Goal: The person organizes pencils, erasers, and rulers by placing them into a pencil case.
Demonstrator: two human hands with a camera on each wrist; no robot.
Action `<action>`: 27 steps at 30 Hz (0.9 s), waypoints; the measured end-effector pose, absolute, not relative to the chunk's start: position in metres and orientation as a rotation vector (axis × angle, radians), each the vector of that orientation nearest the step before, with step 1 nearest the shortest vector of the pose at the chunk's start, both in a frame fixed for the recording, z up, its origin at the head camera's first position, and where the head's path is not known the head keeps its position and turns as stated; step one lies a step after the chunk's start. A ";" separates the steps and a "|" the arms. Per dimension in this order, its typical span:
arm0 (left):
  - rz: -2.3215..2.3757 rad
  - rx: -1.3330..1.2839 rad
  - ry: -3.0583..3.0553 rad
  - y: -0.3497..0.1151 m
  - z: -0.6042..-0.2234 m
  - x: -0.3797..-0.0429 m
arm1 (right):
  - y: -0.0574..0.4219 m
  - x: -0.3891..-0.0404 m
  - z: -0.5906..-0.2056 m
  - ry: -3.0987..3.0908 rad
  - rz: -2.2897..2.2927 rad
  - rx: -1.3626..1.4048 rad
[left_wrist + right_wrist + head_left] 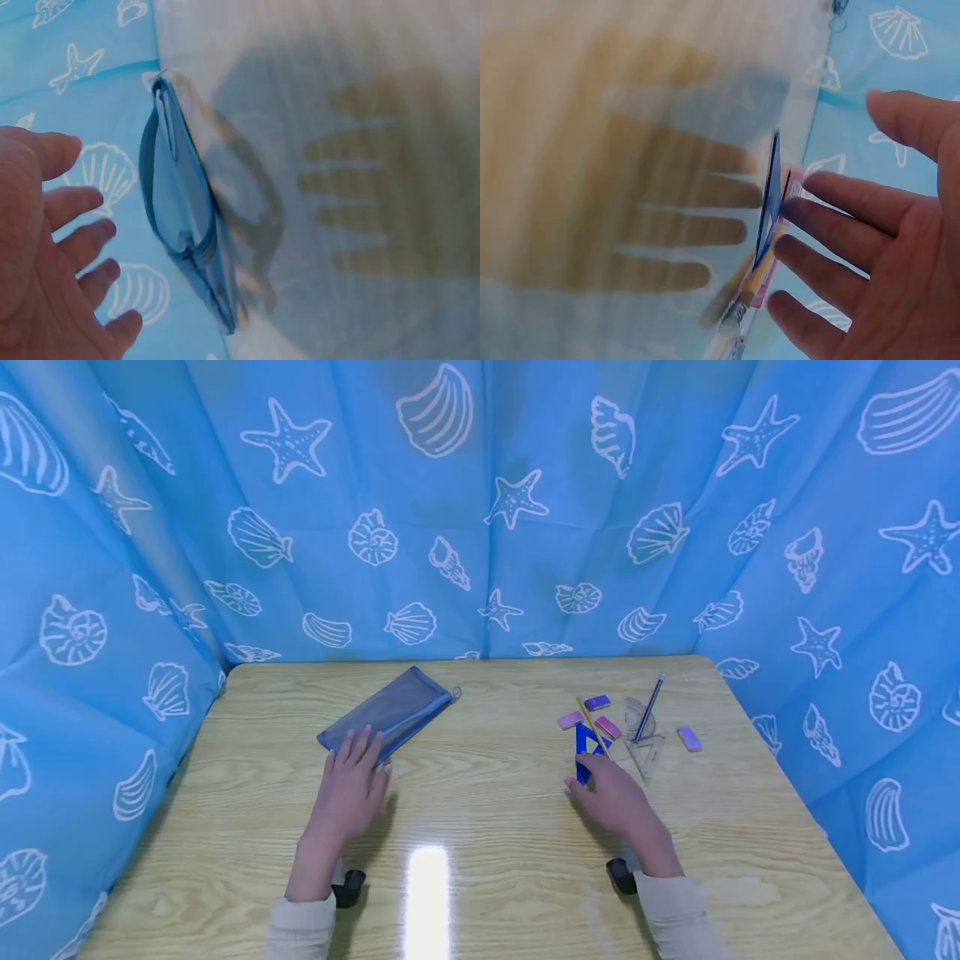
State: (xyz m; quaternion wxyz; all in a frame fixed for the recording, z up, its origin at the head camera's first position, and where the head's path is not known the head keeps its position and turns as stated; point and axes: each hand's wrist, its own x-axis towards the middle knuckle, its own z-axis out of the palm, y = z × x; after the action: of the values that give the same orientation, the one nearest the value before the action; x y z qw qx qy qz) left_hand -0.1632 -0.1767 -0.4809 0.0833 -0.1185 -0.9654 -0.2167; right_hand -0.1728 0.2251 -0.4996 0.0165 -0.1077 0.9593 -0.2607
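A see-through pencil pouch with blue edging (397,697) lies slantwise at the left of the table. My left hand (348,789) is over its near edge, fingers spread; the left wrist view shows those fingers apart from the pouch (148,165). To the right, my right hand (615,793) hovers at the near end of a blue set square (582,739), holding nothing. In the right wrist view its fingers are extended, with the tips close by the set square (773,180). Across the set square lies a yellow pencil (592,727), its near end partly hidden by the hand.
Around the set square are a purple eraser (597,702), a pink eraser (608,727) and a paler pink one (570,720). Further right lie a dark pencil (649,708), a clear protractor (632,712), a clear set square (652,752) and a lilac eraser (689,739). A blue shell-patterned curtain (465,510) borders the table.
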 end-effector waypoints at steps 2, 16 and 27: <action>-0.651 -0.411 -2.866 -0.179 -0.480 -0.168 | 0.229 -0.175 -0.496 2.957 -0.862 -0.273; -0.449 -0.740 -2.882 -0.189 -0.475 -0.211 | 0.239 -0.223 -0.484 2.920 -1.080 -0.078; -0.268 -0.887 -2.976 -0.191 -0.479 -0.230 | 0.234 -0.259 -0.484 3.001 -0.887 -0.144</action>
State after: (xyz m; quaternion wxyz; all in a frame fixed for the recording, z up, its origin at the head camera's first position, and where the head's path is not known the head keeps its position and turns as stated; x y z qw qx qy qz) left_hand -0.2302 -0.1907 -0.4785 0.0124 -0.2846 -0.9547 -0.0859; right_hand -0.2585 0.2335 -0.4839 0.0043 -0.0459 0.9580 -0.2831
